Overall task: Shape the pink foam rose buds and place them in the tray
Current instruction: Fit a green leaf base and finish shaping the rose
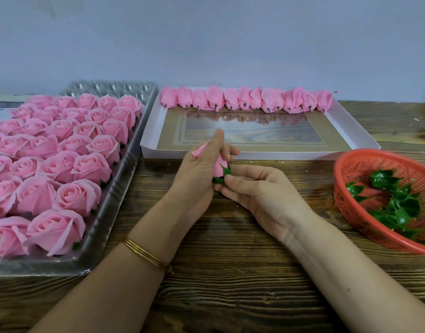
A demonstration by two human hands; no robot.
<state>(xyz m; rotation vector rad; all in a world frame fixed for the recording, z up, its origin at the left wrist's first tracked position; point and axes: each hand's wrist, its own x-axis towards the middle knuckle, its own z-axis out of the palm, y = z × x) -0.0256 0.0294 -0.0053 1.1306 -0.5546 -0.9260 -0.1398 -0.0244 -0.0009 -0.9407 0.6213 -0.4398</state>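
Note:
My left hand (201,164) grips a pink foam rose bud (218,165) above the wooden table, its fingers wrapped round the petals. The bud's green calyx (222,175) shows at the lower end, and the thumb and fingers of my right hand (257,188) pinch it there. Just behind my hands lies a white tray (350,127) with a row of shaped pink buds (245,98) lying along its far wall. Most of the held bud is hidden by my left hand.
A clear plastic tray (125,164) packed with several open pink roses (62,152) fills the left side. A red mesh basket (350,169) with green calyx pieces (396,203) sits at the right. A grey wall stands behind the table.

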